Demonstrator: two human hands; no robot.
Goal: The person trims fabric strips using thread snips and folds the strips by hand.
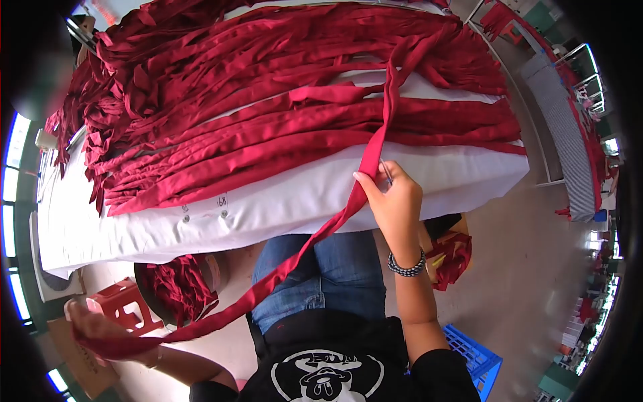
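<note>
A long dark red fabric strip (pixel 288 264) runs diagonally in front of my body. My right hand (pixel 396 194) pinches it between thumb and fingers, just over the table's near edge. A thin metal piece (pixel 386 172) shows by those fingers; its kind is hard to make out. Beyond this hand, the strip continues up onto a heap of similar red strips (pixel 254 154). Low on the left, my left hand (pixel 100 327) is closed on the strip's other part, which lies across the palm; it looks slightly blurred. The strip hangs a little twisted between both hands.
Under the strips is a table with a white cloth (pixel 435 177). Below it are a red stool (pixel 127 305), a round bin (pixel 214 271) of red fabric and a cardboard box (pixel 80 355). A blue plastic crate (pixel 479 362) is at my right; another table (pixel 562 127) stands farther right.
</note>
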